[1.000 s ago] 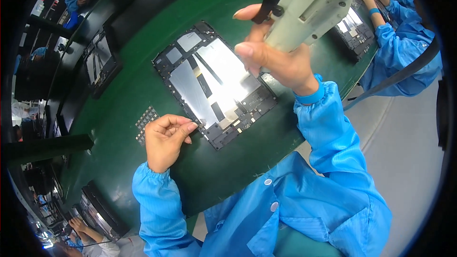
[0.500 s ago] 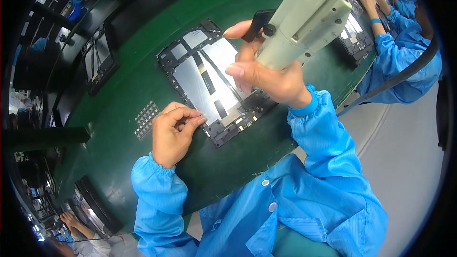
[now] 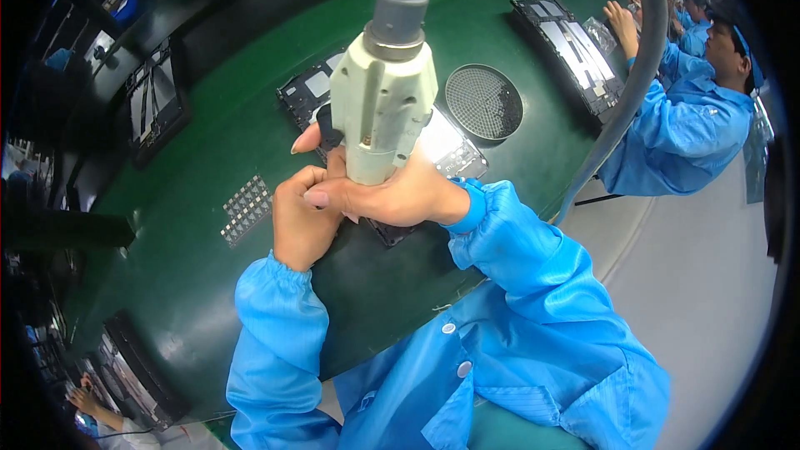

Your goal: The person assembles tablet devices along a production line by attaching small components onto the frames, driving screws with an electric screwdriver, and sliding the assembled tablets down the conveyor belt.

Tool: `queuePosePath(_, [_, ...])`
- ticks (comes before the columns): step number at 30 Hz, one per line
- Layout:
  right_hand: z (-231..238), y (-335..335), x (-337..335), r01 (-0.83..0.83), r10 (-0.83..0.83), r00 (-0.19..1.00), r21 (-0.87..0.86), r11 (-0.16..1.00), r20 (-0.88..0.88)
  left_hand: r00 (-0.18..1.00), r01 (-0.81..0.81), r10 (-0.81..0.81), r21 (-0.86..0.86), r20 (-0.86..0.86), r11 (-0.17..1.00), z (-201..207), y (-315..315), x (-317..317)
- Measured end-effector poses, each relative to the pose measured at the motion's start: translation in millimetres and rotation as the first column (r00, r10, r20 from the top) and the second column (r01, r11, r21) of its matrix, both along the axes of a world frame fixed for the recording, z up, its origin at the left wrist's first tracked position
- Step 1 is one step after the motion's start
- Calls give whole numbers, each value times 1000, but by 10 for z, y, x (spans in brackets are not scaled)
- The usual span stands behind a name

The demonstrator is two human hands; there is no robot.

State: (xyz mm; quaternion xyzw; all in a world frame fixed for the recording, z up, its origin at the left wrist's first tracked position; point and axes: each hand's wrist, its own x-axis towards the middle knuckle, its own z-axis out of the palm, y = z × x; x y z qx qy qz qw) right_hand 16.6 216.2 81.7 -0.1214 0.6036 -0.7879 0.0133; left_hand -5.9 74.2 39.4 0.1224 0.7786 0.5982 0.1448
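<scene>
My right hand is wrapped around a pale, cream-green electric screwdriver held upright; its tip is hidden by the hand. Close against it is my left hand, fingers curled together, with the fingertips covered by my right hand, so what they pinch cannot be made out. Both hands are over the lower left part of an opened tablet-like device with silver plates and a black frame. The screwdriver and hands cover most of it. Left of my left hand lies a sheet of small square parts.
On the green table, a round dish of small dark pieces stands right of the device. A similar device lies farther right, near a co-worker. A thick grey cable hangs between us. Another device lies left.
My right hand has brought the screwdriver left and down toward my left hand, covering its fingertips. The round dish, hidden before, now shows at the right.
</scene>
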Motion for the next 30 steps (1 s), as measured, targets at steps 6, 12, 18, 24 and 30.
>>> queuePosePath(6, [-13, -18, -13, -6, 6, 998, 8, 1000, 63, 1000, -7, 7, -39, -5, 999, -89, -24, -33])
queuePosePath(12, [-26, -20, -12, 3, -3, 997, 1, 1000, 81, 1000, 2, -2, -8, -24, 1000, -99, -24, -37])
queuePosePath(18, [-41, -21, 12, 16, -16, 997, 6, 1000, 71, 999, 10, -10, 10, -33, 1000, -118, -27, -20])
queuePosePath(24, [-27, -36, 22, 27, -28, 999, 25, 999, 20, 998, 26, -25, -5, 58, 1000, -85, -47, -20])
queuePosePath(30, [-50, -40, 37, -44, 40, 997, 64, 997, 60, 998, 45, -42, 56, -40, 997, -197, -86, -58])
